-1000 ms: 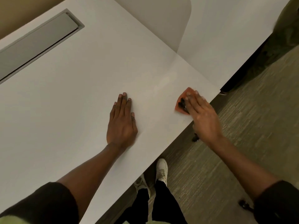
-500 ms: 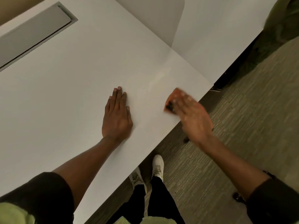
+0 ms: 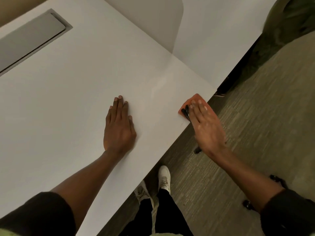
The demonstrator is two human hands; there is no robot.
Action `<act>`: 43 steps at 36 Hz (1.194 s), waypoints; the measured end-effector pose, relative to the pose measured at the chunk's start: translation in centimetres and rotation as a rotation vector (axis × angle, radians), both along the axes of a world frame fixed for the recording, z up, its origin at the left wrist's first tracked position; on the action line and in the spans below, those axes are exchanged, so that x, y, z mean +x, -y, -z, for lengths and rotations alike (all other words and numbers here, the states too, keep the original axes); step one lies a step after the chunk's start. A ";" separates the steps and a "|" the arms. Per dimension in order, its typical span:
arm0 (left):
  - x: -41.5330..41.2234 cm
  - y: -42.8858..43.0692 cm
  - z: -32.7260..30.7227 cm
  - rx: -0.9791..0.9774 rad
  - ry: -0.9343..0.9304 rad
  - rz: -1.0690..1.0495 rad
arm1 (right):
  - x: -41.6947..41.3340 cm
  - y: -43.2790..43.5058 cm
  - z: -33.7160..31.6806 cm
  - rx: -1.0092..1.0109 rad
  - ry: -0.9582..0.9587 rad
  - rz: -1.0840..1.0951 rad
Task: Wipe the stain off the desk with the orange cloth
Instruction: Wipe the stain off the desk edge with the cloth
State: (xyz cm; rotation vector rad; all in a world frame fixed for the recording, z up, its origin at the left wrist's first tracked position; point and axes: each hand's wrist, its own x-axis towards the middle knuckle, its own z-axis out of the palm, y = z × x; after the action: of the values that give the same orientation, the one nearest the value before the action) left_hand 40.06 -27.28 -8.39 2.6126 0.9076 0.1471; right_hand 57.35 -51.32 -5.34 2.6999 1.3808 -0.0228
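Note:
The orange cloth point(image 3: 190, 101) lies on the white desk point(image 3: 76, 99) right at its near edge. My right hand point(image 3: 206, 126) presses flat on it, fingers extended, and covers most of it. A dark patch point(image 3: 185, 111) shows on the cloth beside my thumb; I cannot tell what it is. My left hand point(image 3: 119, 126) rests palm down on the desk to the left of the cloth, fingers together, holding nothing. A faint pale smear point(image 3: 159, 86) marks the desk up-left of the cloth.
A grey recessed flap point(image 3: 30, 38) sits in the desk at the far left. A second white desk point(image 3: 213, 40) joins on the right behind a divider panel point(image 3: 153, 19). Below the edge are carpet point(image 3: 255, 116), my white shoes point(image 3: 164, 176) and black casters point(image 3: 248, 204).
My right hand swept the cloth left across the desk, then back right to the near edge. My left hand stayed flat in place.

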 end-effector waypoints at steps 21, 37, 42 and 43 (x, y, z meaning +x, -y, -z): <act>0.0 -0.1 0.2 -0.031 0.007 -0.007 | -4.3 -0.6 1.6 0.080 -0.006 -0.125; 0.0 0.0 -0.2 -0.042 0.007 -0.013 | 2.5 -4.5 1.0 0.147 0.012 0.071; 0.0 0.0 -0.4 -0.043 0.000 -0.008 | -7.0 -1.9 1.8 0.105 -0.078 -0.205; 0.0 0.0 -0.4 -0.041 -0.003 -0.008 | -7.3 -1.4 1.8 0.083 -0.090 -0.234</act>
State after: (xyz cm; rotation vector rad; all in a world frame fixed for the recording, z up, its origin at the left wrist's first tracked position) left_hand 40.01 -27.23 -7.96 2.5718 0.9127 0.1255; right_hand 50.00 -49.93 -7.13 2.6120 1.7524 -0.0701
